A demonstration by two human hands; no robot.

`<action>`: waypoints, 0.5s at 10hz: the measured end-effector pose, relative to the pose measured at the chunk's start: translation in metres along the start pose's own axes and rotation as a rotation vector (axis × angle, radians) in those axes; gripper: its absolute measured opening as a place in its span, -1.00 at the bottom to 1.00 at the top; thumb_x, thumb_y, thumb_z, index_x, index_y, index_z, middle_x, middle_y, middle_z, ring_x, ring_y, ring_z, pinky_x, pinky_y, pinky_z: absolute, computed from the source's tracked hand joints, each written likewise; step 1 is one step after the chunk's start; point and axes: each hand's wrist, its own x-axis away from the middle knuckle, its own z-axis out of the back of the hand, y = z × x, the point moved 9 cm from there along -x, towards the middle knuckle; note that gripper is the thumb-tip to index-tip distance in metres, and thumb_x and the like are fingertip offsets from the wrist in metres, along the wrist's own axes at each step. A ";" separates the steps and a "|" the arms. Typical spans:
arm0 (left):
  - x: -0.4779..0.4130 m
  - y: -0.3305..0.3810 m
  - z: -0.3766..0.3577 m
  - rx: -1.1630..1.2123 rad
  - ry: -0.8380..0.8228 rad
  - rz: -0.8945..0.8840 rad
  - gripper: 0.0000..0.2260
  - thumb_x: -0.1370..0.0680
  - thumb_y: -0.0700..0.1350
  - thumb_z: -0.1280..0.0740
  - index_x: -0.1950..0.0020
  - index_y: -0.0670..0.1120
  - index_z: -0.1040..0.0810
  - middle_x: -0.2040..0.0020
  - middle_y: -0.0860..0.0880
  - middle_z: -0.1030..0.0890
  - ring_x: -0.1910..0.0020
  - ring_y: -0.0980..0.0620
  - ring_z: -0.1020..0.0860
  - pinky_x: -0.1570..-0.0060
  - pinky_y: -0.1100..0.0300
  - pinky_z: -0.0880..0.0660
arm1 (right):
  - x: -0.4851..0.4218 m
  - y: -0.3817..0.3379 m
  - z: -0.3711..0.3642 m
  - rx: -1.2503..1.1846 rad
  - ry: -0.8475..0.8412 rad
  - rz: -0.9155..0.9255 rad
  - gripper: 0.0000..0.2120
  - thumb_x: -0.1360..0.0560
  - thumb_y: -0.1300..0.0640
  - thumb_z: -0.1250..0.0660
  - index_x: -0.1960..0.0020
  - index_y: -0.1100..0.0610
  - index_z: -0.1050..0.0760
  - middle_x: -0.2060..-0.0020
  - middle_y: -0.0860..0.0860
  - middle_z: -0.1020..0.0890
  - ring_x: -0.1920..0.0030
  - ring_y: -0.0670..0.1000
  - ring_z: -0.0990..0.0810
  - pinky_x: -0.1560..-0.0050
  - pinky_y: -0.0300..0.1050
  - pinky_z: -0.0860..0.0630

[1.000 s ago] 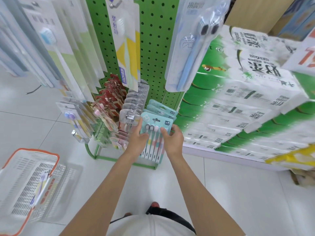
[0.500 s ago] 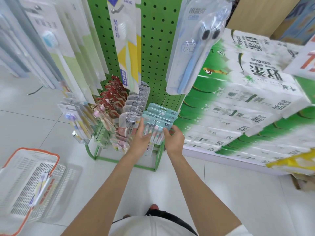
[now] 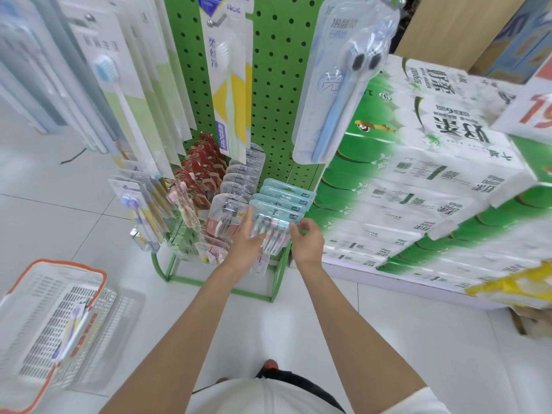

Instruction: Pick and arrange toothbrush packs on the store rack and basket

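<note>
A white tiled floor [image 3: 388, 339] fills the lower half of the head view. On the right stands a wide stack of green-and-white tissue packs [image 3: 433, 189], just beside a green pegboard rack [image 3: 277, 85] whose frame stands on the floor.

At the lower left, well apart from the rack, a white mesh basket [image 3: 68, 263] with an orange rim sits on the floor. One toothbrush pack [image 3: 74, 327] lies inside it, tilted against the basket wall.

Long toothbrush packs hang high on the rack: a clear pack with two blue brushes [image 3: 337, 94] on the right and a yellow-and-white pack [image 3: 227, 85] in the middle, with more pale packs to the left. Lower down hang shorter rows: red-topped packs [image 3: 200, 168], then clear packs [image 3: 239, 180] beside them.

At the rack's lower right is a row of teal packs [image 3: 286, 194], set one behind another. The front teal pack [image 3: 273, 227] holds several small brushes side by side.

Both bare arms reach to this front pack. The left grip [image 3: 245, 249] has its fingers lying up along the pack's left edge with the thumb across its face, pinching it. The right grip [image 3: 307, 243] is curled at the pack's right edge, fingertips pinching that side.
</note>
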 end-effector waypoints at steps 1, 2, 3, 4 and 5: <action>0.003 0.000 0.002 0.039 0.012 0.011 -0.35 -0.64 -0.27 -0.22 -0.59 0.17 0.00 -0.55 0.13 -0.12 -0.37 0.13 -0.36 -0.37 0.02 -0.37 | 0.006 -0.002 0.001 -0.018 0.002 -0.008 -0.67 -0.58 0.12 -0.34 -0.28 0.25 -0.45 -0.08 0.09 -0.56 0.00 0.03 -0.51 -0.07 -0.15 -0.43; 0.008 -0.004 0.012 0.046 0.074 0.028 -0.48 -0.63 -0.26 -0.23 -0.56 0.05 -0.24 -0.46 0.06 -0.32 -0.26 0.07 -0.49 -0.09 0.17 -0.52 | 0.011 -0.004 0.003 -0.008 0.022 -0.001 -0.62 -0.57 0.11 -0.36 -0.32 0.24 -0.42 -0.16 0.11 -0.55 0.00 0.07 -0.57 -0.13 0.02 -0.53; 0.016 -0.003 0.031 0.022 0.193 0.015 -0.71 -0.64 -0.23 -0.22 -0.36 -0.12 -0.48 -0.22 -0.08 -0.57 -0.07 0.02 -0.59 0.03 0.20 -0.53 | 0.020 -0.005 0.005 0.015 0.053 0.005 -0.60 -0.55 0.14 -0.38 -0.34 0.22 -0.41 -0.22 0.09 -0.51 -0.15 0.08 -0.53 -0.22 0.07 -0.50; 0.022 -0.005 0.047 0.038 0.264 0.011 -0.83 -0.62 -0.21 -0.26 -0.18 -0.20 -0.56 -0.02 -0.15 -0.62 0.17 0.05 -0.56 0.11 0.15 -0.53 | 0.035 -0.012 0.008 0.030 0.088 0.085 -0.69 -0.54 0.17 -0.38 -0.25 0.21 -0.46 -0.14 0.11 -0.52 -0.13 0.08 -0.50 -0.21 0.00 -0.47; 0.026 -0.006 0.056 0.048 0.276 0.000 -0.90 -0.61 -0.24 -0.29 -0.07 -0.21 -0.58 0.04 -0.19 -0.62 0.21 0.02 -0.55 0.06 0.08 -0.54 | 0.051 -0.023 -0.005 0.019 0.033 0.209 -0.91 -0.52 0.23 -0.37 0.03 0.10 -0.48 0.06 0.07 -0.56 0.05 0.05 -0.51 -0.04 -0.03 -0.50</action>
